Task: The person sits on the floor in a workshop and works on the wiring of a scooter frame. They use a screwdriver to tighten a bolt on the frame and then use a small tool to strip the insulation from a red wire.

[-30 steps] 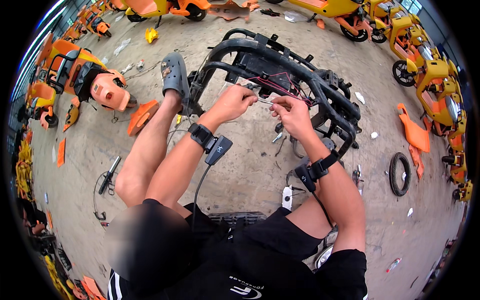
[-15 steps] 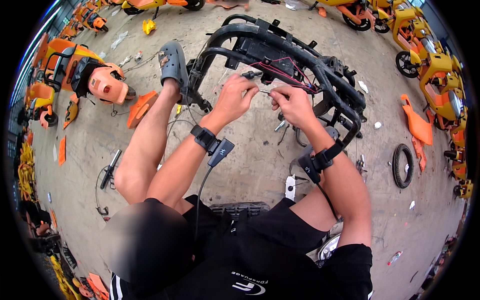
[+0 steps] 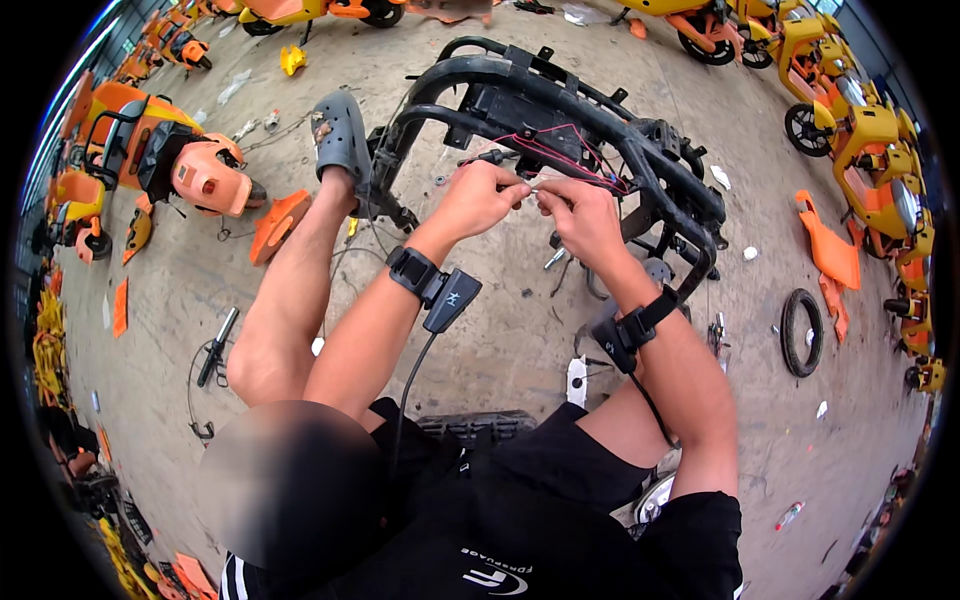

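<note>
My left hand (image 3: pixel 480 203) and my right hand (image 3: pixel 583 217) meet in front of a black tubular scooter frame (image 3: pixel 590 105). Fingertips of both are pinched close together around a small, thin, light-coloured piece (image 3: pixel 533 186). Most of it is covered by the fingers, and I cannot make out its kind. Thin red wires (image 3: pixel 565 172) hang from the frame just beyond my fingers. A black connector-like part (image 3: pixel 492 157) lies behind my left hand. Each wrist wears a black strap with a small box and a cable.
My left foot, in a grey clog (image 3: pixel 340 140), is beside the frame's left end. Orange panels (image 3: pixel 278 228) lie on the concrete floor, with a loose tyre (image 3: pixel 801 332) at right. A black-handled tool (image 3: pixel 218 346) lies at left. Yellow and orange scooters (image 3: pixel 855 130) line the edges.
My fingertips have drawn closer together, so less of the thin piece shows between them. The left hand has shifted slightly right and lower. The whole view has moved a little.
</note>
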Demonstrator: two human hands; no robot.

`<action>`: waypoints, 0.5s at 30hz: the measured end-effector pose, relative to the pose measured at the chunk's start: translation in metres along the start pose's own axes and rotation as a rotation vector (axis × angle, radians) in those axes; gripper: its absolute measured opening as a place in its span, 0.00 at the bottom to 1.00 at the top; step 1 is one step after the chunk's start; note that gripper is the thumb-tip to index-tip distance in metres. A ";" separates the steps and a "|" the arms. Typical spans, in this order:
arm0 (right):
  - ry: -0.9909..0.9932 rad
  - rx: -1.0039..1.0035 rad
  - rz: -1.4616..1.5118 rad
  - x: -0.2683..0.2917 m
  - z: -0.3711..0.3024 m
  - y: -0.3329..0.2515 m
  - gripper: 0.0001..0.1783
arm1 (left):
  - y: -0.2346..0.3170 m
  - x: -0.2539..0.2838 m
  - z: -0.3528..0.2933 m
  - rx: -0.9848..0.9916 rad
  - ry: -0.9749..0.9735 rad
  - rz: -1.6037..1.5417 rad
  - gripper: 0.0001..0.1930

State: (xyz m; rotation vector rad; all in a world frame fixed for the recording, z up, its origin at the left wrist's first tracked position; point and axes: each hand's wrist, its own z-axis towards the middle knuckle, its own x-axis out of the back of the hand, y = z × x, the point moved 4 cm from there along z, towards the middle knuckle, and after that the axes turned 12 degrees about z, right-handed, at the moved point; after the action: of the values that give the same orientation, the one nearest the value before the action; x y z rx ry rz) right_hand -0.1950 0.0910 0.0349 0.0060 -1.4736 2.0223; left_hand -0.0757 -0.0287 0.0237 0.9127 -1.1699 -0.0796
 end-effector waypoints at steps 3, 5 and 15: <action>0.005 -0.015 -0.001 0.001 0.001 -0.004 0.07 | 0.001 0.000 -0.002 0.010 0.059 -0.024 0.12; 0.001 -0.028 -0.009 0.002 0.000 -0.005 0.07 | 0.002 0.000 -0.004 0.030 0.053 -0.021 0.13; 0.055 0.041 -0.009 0.000 0.000 -0.004 0.06 | -0.002 -0.005 -0.007 0.003 0.143 -0.115 0.12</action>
State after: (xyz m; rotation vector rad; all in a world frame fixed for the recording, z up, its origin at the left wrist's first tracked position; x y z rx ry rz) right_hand -0.1927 0.0915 0.0383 -0.0253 -1.3961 2.0289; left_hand -0.0712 -0.0232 0.0178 0.9722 -0.9845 -0.1043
